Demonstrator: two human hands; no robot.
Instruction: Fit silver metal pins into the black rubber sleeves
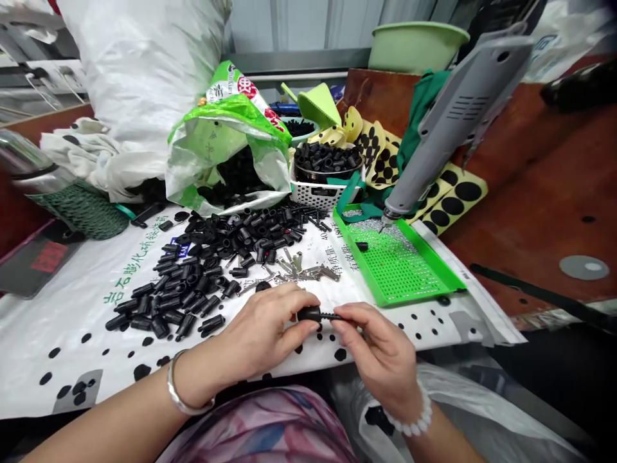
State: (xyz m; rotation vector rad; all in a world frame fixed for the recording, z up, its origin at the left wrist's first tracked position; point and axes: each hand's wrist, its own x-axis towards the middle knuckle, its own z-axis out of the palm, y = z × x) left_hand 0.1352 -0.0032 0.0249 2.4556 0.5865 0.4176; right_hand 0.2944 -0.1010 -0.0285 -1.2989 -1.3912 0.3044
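Note:
My left hand [274, 325] pinches a black plastic cap [309, 313] between thumb and fingers, close to the table's front edge. From its right end runs a thin ribbed black piece, perhaps a cable strain relief [330, 316]. The fingertips of my right hand [378, 344] are closed on that ribbed piece, in line with the cap. Just beyond my left hand lie loose metal strips [313, 273] and a big pile of black plastic parts [193, 283].
A green tray [385, 299] holding small screws stands at the right, under a hanging grey electric screwdriver [453, 116]. Behind are an open plastic bag [193, 154], a white basket [318, 195] of black parts and sheets of black round pads [453, 206]. A bottle [77, 199] stands at left.

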